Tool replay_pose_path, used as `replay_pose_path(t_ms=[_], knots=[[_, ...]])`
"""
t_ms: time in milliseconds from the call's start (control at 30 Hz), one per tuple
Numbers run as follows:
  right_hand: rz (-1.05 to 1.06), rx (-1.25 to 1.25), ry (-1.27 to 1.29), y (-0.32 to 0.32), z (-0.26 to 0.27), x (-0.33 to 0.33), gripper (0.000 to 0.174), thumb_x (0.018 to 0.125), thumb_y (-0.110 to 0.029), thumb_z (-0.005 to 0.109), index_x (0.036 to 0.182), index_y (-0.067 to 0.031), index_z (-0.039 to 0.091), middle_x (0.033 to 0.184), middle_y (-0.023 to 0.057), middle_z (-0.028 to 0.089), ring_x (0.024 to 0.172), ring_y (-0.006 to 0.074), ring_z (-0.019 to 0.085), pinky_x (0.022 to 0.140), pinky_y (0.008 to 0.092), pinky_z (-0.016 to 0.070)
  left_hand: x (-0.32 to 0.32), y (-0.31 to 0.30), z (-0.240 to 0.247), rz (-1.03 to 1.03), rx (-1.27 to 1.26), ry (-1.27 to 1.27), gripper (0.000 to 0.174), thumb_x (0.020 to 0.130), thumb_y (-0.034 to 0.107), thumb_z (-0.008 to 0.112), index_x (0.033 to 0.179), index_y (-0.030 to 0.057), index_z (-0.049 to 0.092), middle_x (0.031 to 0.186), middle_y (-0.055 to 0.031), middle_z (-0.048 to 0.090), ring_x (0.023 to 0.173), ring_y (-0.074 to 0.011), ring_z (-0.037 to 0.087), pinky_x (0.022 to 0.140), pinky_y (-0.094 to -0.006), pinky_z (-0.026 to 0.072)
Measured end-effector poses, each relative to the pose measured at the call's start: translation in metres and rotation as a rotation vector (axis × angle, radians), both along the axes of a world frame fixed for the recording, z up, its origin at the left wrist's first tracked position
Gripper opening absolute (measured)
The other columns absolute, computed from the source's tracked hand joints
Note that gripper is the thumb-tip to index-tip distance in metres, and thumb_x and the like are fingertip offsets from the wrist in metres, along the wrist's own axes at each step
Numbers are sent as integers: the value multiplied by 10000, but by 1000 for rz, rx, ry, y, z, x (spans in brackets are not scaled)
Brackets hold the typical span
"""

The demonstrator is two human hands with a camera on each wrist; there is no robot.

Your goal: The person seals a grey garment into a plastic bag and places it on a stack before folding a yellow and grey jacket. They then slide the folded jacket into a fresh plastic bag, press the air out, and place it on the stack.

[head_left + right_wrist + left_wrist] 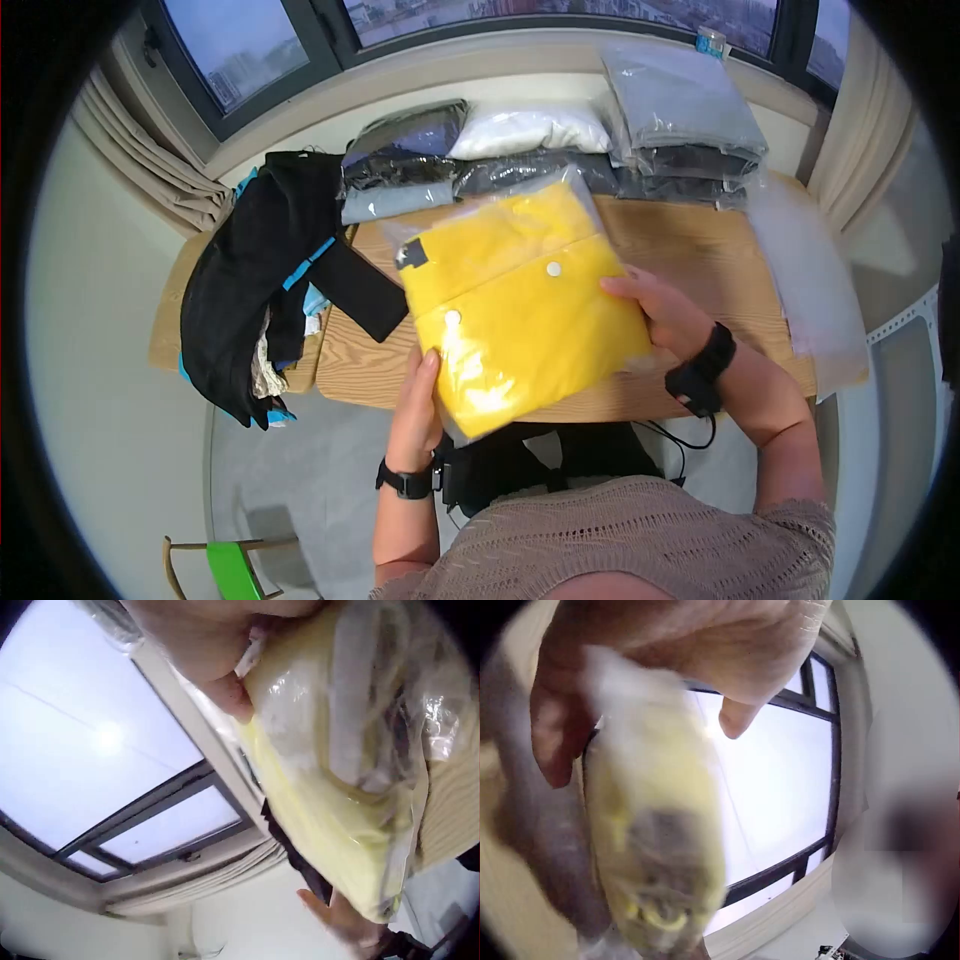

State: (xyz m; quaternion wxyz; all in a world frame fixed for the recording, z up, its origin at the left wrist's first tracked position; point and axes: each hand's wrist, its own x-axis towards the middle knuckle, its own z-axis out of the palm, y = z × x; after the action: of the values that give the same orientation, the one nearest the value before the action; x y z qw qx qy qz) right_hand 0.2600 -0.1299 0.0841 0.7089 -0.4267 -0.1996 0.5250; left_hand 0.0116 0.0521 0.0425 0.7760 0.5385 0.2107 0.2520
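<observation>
A folded yellow garment in a clear plastic bag (530, 320) is held up in front of the body, tilted, over the wooden table. Two white snap buttons and a dark patch show on its upper face. My left hand (412, 410) grips its lower left edge, thumb on top and the other fingers hidden beneath. At the right edge my right hand (675, 315) pinches the bag, thumb lying over the yellow face. From the right wrist view, the bagged garment (300, 780) is seen edge-on and from below, with the left hand (349, 926) at its far end.
Along the window side of the wooden table (700, 250) lie bagged garments, among them a white bundle (535, 130) and a grey stack (685, 100). Black clothing (250, 260) is heaped at the left. Clear plastic bags (810, 280) hang over the right edge. A green-seated chair (228, 570) stands lower left.
</observation>
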Motion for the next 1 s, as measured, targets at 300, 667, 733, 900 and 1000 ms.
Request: replay_pose_path(t_ms=[300, 667, 733, 900, 1000], knots=[[61, -118, 61, -25, -45, 1, 406, 922, -219, 563, 1238, 25, 488, 1196, 115, 584, 1058, 180, 577, 932, 309, 448, 17, -10, -24, 46, -137, 233, 464, 928, 181, 561, 1286, -39, 364, 1208, -141, 528, 1073, -179, 544, 906, -279, 442], [-77, -151, 200, -35, -53, -42, 416, 912, -179, 568, 1290, -50, 453, 1248, 101, 520, 1163, 242, 496, 930, 356, 458, 16, 1, -34, -7, -67, 148, 406, 937, 149, 532, 1275, -42, 415, 1147, -131, 583, 987, -168, 598, 855, -285, 482], [-38, -125, 279, -33, -64, -36, 413, 916, -180, 558, 1292, -47, 446, 1273, 99, 493, 1172, 245, 486, 939, 360, 453, 15, -1, -27, -16, -33, 177, 403, 937, 148, 533, 1275, -38, 416, 1148, -126, 585, 977, -159, 601, 847, -279, 484], [-8, -118, 140, -28, -30, -28, 392, 908, -132, 568, 1268, -31, 454, 1293, 108, 470, 1176, 239, 481, 943, 343, 444, 20, 1, 7, 46, 22, 138, 423, 930, 147, 546, 1290, -31, 411, 1183, -119, 573, 1018, -165, 586, 870, -283, 472], [-11, 22, -1097, -20, -1, -3, 435, 864, -106, 639, 1256, -20, 473, 1236, 83, 536, 1126, 195, 521, 927, 311, 458, 39, 16, 46, 84, 161, 49, 419, 925, 131, 555, 1287, -28, 417, 1184, -111, 570, 1033, -155, 568, 877, -280, 462]])
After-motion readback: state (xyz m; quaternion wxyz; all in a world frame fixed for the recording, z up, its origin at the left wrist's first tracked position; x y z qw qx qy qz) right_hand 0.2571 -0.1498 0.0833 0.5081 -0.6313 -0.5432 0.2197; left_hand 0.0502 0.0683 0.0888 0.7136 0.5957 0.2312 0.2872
